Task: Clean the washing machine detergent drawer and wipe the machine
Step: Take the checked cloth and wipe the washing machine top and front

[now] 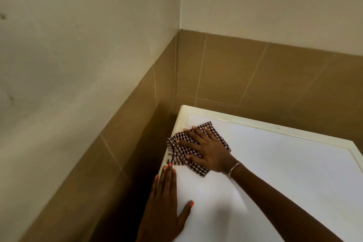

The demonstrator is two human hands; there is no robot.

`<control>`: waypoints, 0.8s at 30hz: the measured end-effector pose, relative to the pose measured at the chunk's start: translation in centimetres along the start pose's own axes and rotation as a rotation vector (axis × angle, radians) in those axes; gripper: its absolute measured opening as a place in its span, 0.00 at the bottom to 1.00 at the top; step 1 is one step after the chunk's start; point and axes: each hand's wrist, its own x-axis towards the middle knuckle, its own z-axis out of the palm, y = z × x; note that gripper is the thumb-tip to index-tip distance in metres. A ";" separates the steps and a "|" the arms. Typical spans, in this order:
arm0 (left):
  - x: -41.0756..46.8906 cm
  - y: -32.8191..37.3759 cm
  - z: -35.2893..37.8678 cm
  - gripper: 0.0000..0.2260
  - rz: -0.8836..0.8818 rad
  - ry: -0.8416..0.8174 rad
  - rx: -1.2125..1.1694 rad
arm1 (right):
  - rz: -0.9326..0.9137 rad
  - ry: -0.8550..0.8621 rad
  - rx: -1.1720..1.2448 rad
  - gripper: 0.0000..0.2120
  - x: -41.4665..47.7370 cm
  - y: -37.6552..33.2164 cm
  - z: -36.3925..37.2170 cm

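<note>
Head view (the only 1 here): the right hand (206,152) lies flat on a checked cloth (198,149), its fingers (193,133) spread wide and pressing down rather than gripping, so the cloth is pinned under the palm, not clutched. The cloth sits on the white top of the washing machine (284,173), close to its far left corner, with a strip of cloth showing beyond the fingertips and another fold trailing behind the wrist, where a bracelet (234,168) shows. The left hand (167,202) rests flat on the same top just nearer the person than the cloth, fingers (169,177) extended and together, thumb splayed, holding nothing; its fingertips nearly touch the cloth's near edge. It looks like a brace.

Beyond the fingertips of both hands the machine's cream rim meets a dark gap, then the brown tiled wall (255,74) of the corner.

As for progress, the wiping of the top panel appears to be under way, with the cloth working the left edge. The top to the right of the right hand looks clean and bare, though whether it has been wiped cannot be told. The detergent drawer and the machine's front are out of sight, so their state cannot be judged.
</note>
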 end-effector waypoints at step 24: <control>0.1 0.2 0.0 0.37 0.000 -0.006 0.009 | 0.558 0.070 -0.024 0.32 1.7 8.5 -1.0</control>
